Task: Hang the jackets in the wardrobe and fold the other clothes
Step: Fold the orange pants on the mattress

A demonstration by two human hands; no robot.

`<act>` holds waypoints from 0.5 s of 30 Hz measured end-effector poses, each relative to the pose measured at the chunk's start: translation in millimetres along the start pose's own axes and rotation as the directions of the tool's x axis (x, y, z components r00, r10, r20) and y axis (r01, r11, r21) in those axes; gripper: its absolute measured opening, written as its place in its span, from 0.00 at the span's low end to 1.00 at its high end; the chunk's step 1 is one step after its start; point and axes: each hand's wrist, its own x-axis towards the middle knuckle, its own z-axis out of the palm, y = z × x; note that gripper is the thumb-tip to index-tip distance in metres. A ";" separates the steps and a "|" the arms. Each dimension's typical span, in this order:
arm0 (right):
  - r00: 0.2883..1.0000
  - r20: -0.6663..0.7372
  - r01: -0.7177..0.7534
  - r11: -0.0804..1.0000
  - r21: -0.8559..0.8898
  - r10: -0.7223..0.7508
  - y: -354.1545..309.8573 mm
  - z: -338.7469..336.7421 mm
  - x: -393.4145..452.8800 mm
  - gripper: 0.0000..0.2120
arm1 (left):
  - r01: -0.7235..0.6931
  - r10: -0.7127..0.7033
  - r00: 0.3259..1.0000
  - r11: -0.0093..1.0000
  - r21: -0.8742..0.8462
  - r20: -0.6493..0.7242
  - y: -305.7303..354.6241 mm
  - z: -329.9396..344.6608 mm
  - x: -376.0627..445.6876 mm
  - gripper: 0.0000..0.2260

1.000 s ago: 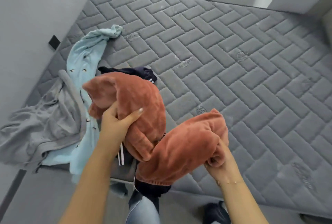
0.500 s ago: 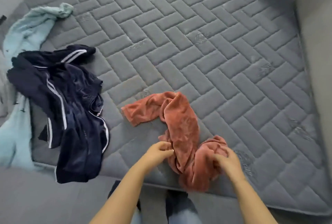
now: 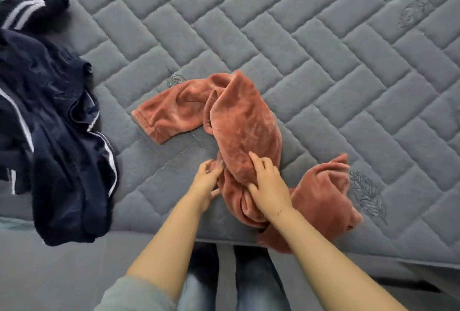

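Observation:
A rust-orange fleece garment [image 3: 239, 121] lies crumpled on the grey quilted mattress [image 3: 323, 61], one cuffed leg or sleeve stretched to the left and a bunched part hanging over the near edge. My left hand [image 3: 207, 181] pinches the fabric at the garment's left edge. My right hand [image 3: 267, 182] lies on top of the garment, fingers curled into the fleece. A dark navy jacket with white stripes [image 3: 57, 136] is heaped at the left and droops over the mattress edge.
A strip of light blue cloth [image 3: 12, 221] shows at the far left beside the navy jacket. My legs in jeans [image 3: 251, 275] stand against the mattress's near edge. The mattress stretches bare to the back and right.
The orange garment went from held in the air to lying on the mattress. My right hand moved left from the bunched end onto the middle. The view has drawn closer.

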 end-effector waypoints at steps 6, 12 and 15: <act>0.925 -0.292 -0.120 0.918 0.379 0.242 37.0 -50.8 4.3 0.15 | -0.204 0.175 0.973 0.958 -0.199 -0.153 -10.7 -24.7 -32.8 0.05; 0.874 -0.465 -0.130 0.990 0.053 0.140 71.6 -88.7 -40.1 0.29 | -0.345 0.267 0.922 0.895 -0.284 -0.280 -13.2 -34.2 -81.3 0.04; 0.909 -0.376 0.204 0.979 0.026 -0.179 38.5 -53.4 -69.9 0.32 | -0.344 0.287 0.930 0.899 -0.271 -0.227 -13.9 -29.1 -103.8 0.03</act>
